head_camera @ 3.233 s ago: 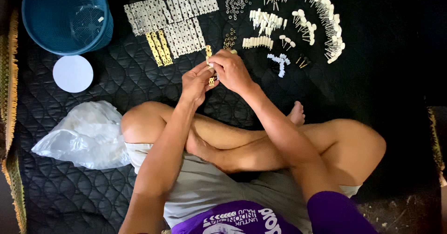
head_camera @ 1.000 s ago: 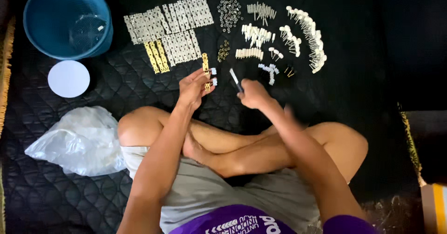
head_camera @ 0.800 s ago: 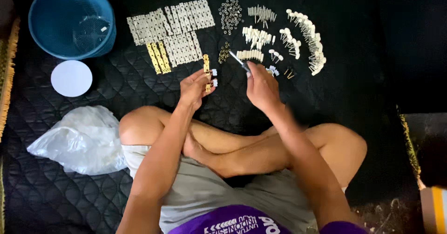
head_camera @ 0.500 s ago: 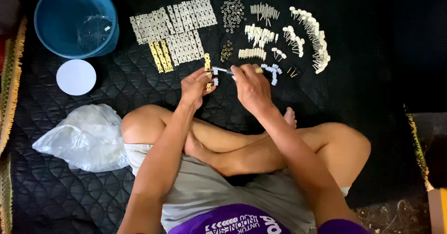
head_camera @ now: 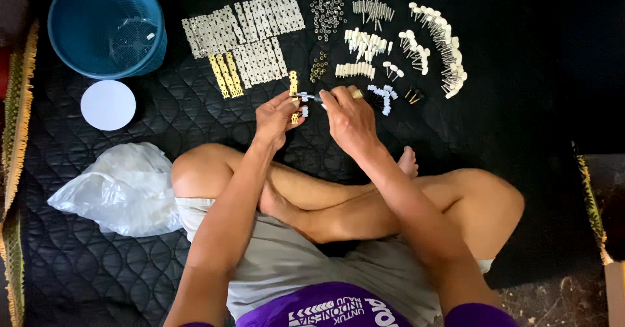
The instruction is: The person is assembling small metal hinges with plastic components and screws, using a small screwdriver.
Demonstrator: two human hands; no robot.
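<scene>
- Black quilted mat point(head_camera: 195, 125) keeps my small parts sorted in rows.
- My left hand point(head_camera: 277, 115) pinches a gold strip point(head_camera: 293, 86) upright, steadying it.
- My right hand point(head_camera: 348, 115) grips a pin point(head_camera: 311, 97), its tip at the strip.

Blue basket point(head_camera: 97, 14); black quilted mat point(head_camera: 195, 125); gold strip point(head_camera: 293, 83).

right hand back at the gold strip

a second ago the right hand point(head_camera: 350, 115) had swung out toward the rows of small white pegs point(head_camera: 358, 53); now it is back beside the left hand point(head_camera: 277, 115), holding a thin silver-tipped tool point(head_camera: 311, 97) against the short gold perforated metal strip point(head_camera: 293, 87) pinched there.
</scene>
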